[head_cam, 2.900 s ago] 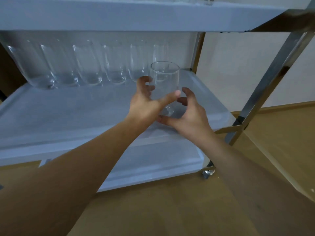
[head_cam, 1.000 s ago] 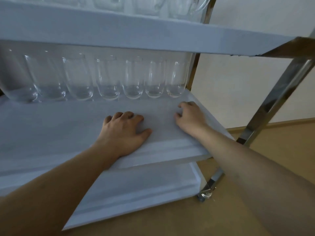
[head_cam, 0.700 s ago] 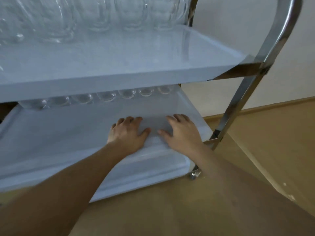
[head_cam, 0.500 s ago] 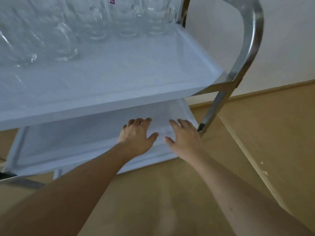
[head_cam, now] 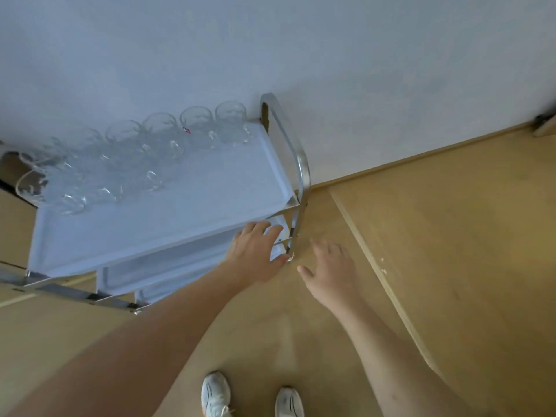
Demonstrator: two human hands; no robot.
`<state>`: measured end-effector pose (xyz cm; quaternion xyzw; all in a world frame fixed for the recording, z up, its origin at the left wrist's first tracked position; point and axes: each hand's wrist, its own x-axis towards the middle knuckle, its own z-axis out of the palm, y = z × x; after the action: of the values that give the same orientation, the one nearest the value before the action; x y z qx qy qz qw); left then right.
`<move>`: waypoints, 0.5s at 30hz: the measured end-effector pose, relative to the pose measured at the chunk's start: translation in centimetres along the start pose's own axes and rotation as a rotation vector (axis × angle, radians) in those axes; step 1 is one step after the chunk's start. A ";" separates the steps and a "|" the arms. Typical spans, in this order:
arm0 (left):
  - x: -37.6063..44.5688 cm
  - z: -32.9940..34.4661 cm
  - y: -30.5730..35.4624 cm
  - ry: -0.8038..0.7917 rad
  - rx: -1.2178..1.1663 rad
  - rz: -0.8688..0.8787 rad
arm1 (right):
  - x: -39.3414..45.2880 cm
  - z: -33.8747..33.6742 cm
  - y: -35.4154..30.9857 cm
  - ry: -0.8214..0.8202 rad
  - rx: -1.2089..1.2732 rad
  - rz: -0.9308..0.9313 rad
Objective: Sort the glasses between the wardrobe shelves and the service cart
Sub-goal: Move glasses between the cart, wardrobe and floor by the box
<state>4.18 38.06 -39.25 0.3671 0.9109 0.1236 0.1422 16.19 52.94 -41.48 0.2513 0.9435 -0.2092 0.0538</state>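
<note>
1. Location: the clear handled glass mugs (head_cam: 168, 145) stand in rows on the top white tray of the chrome-framed service cart (head_cam: 192, 206), against the wall.
2. Left hand (head_cam: 258, 254): fingers extended and spread, holding nothing, at the tray's near corner.
3. Right hand (head_cam: 331, 266): fingers relaxed, empty, above the wooden floor (head_cam: 451, 266).
4. Handling: glass is likely rigid, smooth and fragile. Grip each mug by its handle or body; avoid knocking neighbours.

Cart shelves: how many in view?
3: top shelf carrying glass mugs; middle shelf just beneath, by the left hand; bottom shelf lowest, only its front edge showing.
</note>
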 end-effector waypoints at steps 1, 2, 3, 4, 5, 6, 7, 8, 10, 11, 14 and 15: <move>-0.2 -1.4 1.7 0.014 -0.003 0.011 | -0.8 -1.7 0.2 0.007 -0.003 0.009; -0.1 -2.8 3.2 0.030 -0.009 0.026 | -1.3 -3.2 0.4 0.017 -0.006 0.010; -0.1 -3.9 4.7 0.044 -0.009 0.043 | -1.9 -4.7 0.6 0.024 -0.012 0.012; -0.1 -4.8 6.2 0.055 -0.005 0.061 | -2.5 -6.0 1.0 0.036 -0.008 0.018; 0.3 -5.5 7.6 0.067 0.005 0.087 | -2.8 -7.4 1.5 0.057 0.003 0.029; 0.7 -6.1 9.0 0.073 0.023 0.116 | -3.1 -8.6 2.0 0.073 -0.002 0.044; 1.2 -6.5 10.4 0.082 0.030 0.142 | -3.3 -9.7 2.6 0.086 -0.005 0.062; 1.8 -6.8 11.7 0.086 0.041 0.169 | -3.5 -10.8 3.3 0.100 -0.006 0.082; 3.2 -7.0 14.1 0.082 0.064 0.228 | -3.9 -12.5 4.9 0.158 0.005 0.134; 4.0 -7.1 15.3 0.078 0.075 0.252 | -3.9 -13.3 5.8 0.189 0.012 0.155; 7.0 -7.0 18.8 0.046 0.068 0.317 | -3.8 -15.3 8.8 0.234 0.036 0.240; 8.1 -6.9 19.9 0.036 0.059 0.347 | -3.8 -15.8 9.9 0.252 0.045 0.276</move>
<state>8.74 56.83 -27.66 0.5206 0.8395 0.1258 0.0917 24.45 65.71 -30.07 0.4039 0.8943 -0.1879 -0.0423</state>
